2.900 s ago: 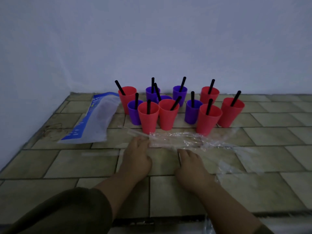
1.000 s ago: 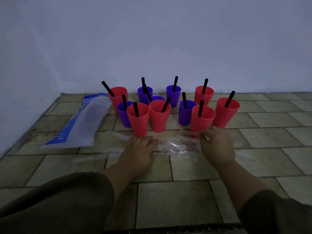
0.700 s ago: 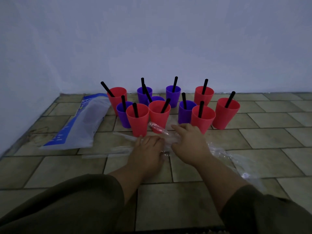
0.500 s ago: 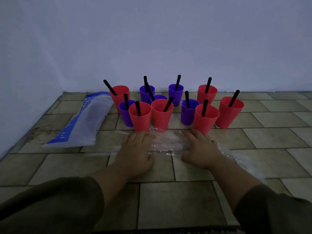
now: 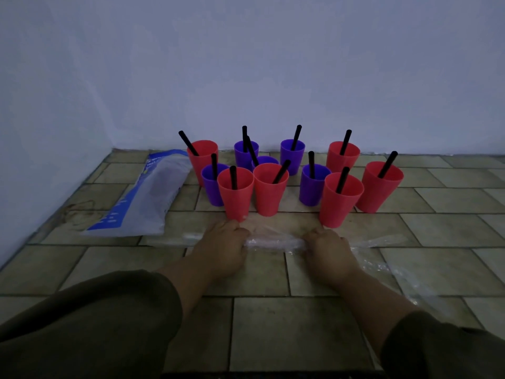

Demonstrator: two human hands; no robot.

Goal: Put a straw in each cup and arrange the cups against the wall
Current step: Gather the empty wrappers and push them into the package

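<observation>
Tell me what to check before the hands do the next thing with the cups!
1. Straw in every cup: ok. Each of the red cups and purple cups shows a black straw.
2. Cups upright: ok.
3. Cups against the wall: not ok. The front ones stand out from it in a bunch.
4. Hands free: not ok. The left hand and right hand both grip the clear plastic wrapper.
5. Wrapper clear of the cups: cannot tell. It lies right at the front cups' bases.
</observation>
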